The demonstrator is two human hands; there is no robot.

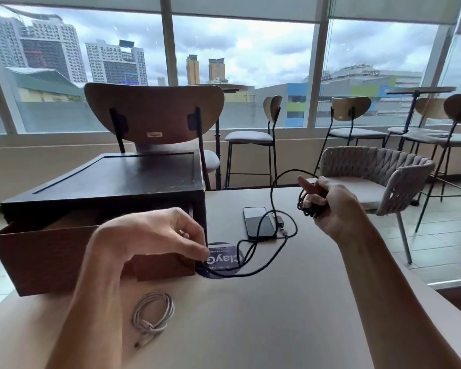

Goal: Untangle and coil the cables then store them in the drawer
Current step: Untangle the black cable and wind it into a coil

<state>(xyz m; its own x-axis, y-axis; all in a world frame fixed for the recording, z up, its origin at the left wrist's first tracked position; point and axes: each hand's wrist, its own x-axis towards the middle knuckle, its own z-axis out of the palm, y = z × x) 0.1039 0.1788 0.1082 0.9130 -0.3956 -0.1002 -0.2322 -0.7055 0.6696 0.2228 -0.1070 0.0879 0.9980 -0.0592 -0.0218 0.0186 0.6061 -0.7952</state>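
Drawer (51, 251) pulled open on the counter (277, 315), its contents hidden from us, our right grip (330, 206) curled round loops of black cable (301, 205), left grip (155, 233) pinching its slack beside the drawer, tail crossing a phone (258, 222), white cable (153, 312) coiled on the counter.

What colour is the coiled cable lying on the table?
The coiled cable is white, clearest in the head view.

The left hand (149, 233) hides part of the round sticker (225, 258), and the black cable (308, 212) beside it looks blurry.
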